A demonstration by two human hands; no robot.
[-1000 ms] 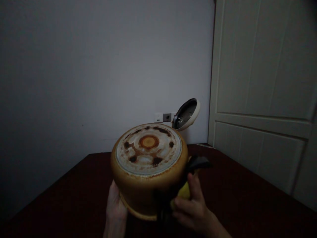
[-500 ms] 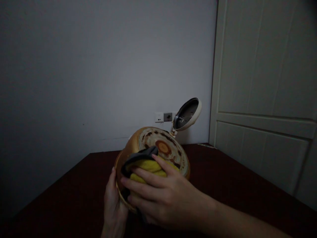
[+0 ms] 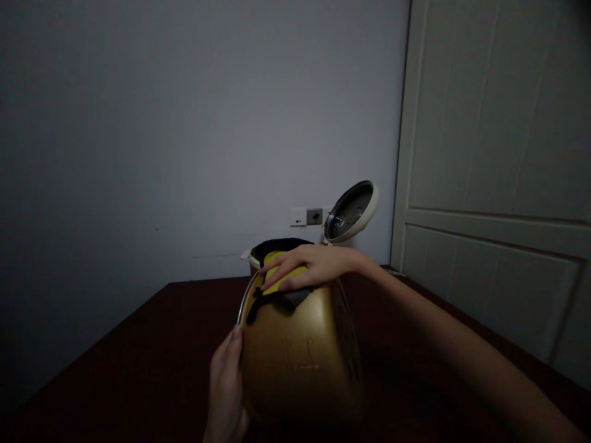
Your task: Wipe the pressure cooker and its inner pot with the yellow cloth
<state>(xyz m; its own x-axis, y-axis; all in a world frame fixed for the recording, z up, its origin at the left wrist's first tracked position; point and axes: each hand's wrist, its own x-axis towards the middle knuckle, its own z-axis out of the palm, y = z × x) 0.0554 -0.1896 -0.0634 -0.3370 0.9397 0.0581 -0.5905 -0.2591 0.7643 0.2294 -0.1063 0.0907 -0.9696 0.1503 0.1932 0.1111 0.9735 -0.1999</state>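
A gold rice cooker inner pot (image 3: 295, 351) lies tipped on its side in front of me, its stained base turned to the right. My left hand (image 3: 227, 381) grips the pot's rim at the left, thumb on the outside; its other fingers are mostly hidden. On the upper side of the pot, my right hand (image 3: 309, 264) presses a yellow and grey cloth (image 3: 277, 286) against the outer wall near the rim. A dark fold of the cloth hangs below the fingers.
Behind the pot stands the rice cooker body (image 3: 255, 261), its lid (image 3: 353, 212) raised. The dark red table (image 3: 184, 332) reaches to a pale wall (image 3: 198, 123) with sockets (image 3: 305, 216). A panelled door (image 3: 489, 172) is at the right.
The pot has turned so its side wall faces me and its base points right. My right hand has moved up with the cloth from the lower side to the top.
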